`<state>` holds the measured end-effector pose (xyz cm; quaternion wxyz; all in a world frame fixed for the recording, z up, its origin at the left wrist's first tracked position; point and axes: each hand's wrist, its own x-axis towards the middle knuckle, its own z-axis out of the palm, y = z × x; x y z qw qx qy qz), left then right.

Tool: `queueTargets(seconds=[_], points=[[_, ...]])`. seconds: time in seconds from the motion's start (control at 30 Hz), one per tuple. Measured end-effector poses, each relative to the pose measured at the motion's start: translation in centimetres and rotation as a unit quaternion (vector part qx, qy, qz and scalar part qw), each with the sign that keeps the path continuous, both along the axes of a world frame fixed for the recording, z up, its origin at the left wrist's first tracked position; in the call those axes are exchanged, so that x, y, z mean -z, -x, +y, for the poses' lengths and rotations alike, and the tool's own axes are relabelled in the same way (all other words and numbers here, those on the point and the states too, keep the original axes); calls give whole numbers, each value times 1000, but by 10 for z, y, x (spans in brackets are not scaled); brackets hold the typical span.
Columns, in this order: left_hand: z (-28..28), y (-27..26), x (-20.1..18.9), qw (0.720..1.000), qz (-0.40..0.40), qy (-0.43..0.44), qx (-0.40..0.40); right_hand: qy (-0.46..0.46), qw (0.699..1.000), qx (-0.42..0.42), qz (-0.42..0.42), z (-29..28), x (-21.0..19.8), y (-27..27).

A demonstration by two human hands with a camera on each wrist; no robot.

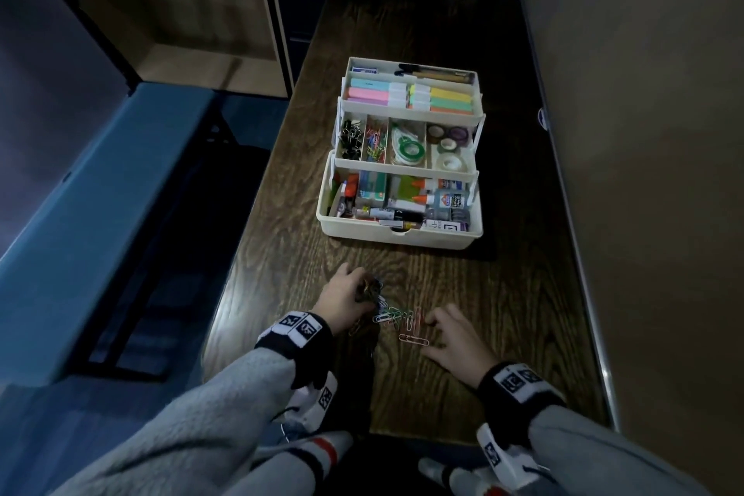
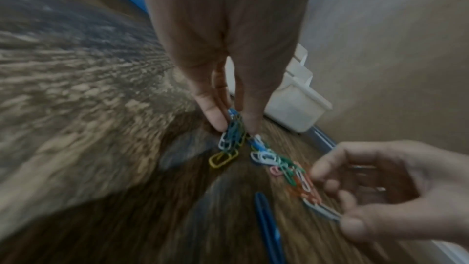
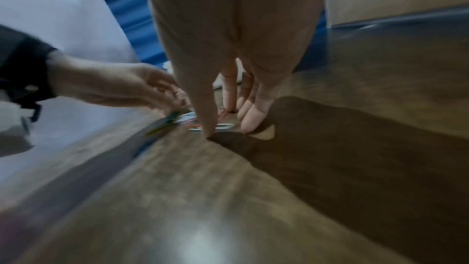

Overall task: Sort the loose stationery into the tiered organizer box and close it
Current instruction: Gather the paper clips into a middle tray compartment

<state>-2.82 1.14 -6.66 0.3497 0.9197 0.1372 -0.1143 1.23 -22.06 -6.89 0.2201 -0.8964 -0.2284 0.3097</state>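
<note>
Pinching a clump of coloured paper clips [image 2: 232,133] between thumb and fingers, the left hand [image 1: 344,296] holds it just off the wooden table [image 1: 503,294]. More clips trail from that pinch toward the right hand [image 1: 455,342], whose loosely spread fingers touch the table and hold nothing. Beyond both hands stands the tiered organizer box [image 1: 398,234], open.

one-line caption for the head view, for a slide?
Left hand gathers paper clips beside right hand; organizer open.

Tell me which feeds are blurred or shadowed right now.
Head view: dim, dark corners, but the paper clips and organizer box read clearly. Left wrist view: table smeared, left hand fairly sharp. Right wrist view: blurred, right hand casting a hard shadow, glare below.
</note>
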Motion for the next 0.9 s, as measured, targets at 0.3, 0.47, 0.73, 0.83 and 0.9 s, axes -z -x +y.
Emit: queueTargets(seconds=[0.3,0.47,0.73,0.83,0.9], points=[[49,46,-8,994,-57,-1,-95,-46,998,43,-26,29,-18,-40],[71,78,-3,989,-55,-5,-136,20,999,37,-22,-9,-21,-51],[74,80,-1,987,-51,-1,-154,107,986,-121,-51,-3,-17,-19],[70,78,-2,988,-48,-4,-147,41,995,-83,-28,25,-8,-14],[66,78,-4,988,-44,1,-146,0,998,-63,-16,44,-6,-15]])
